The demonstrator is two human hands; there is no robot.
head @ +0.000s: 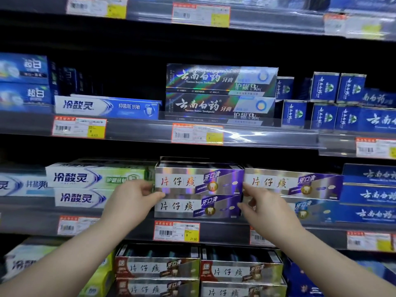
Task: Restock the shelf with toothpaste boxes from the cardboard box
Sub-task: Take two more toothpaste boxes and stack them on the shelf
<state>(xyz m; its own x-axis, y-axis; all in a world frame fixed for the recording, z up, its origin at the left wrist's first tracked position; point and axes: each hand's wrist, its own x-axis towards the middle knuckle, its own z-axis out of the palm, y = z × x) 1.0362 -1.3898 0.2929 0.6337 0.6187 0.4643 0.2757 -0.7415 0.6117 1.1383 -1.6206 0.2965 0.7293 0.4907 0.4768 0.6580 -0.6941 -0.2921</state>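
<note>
1. Left hand (132, 198), lower centre-left, grips the left end of the silver-purple toothpaste boxes (192, 183).
2. These boxes sit stacked two high at mid-frame on the shelf (222, 231).
3. Right hand (264, 203), centre-right, pinches their right end.

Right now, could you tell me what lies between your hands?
Two stacked purple boxes, with the left hand and right hand at their ends, in the head view.

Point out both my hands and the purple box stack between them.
left hand (133, 201): head view, back of hand.
right hand (265, 205): head view, back of hand.
purple box stack (184, 181): head view, upper box's front face.
</note>
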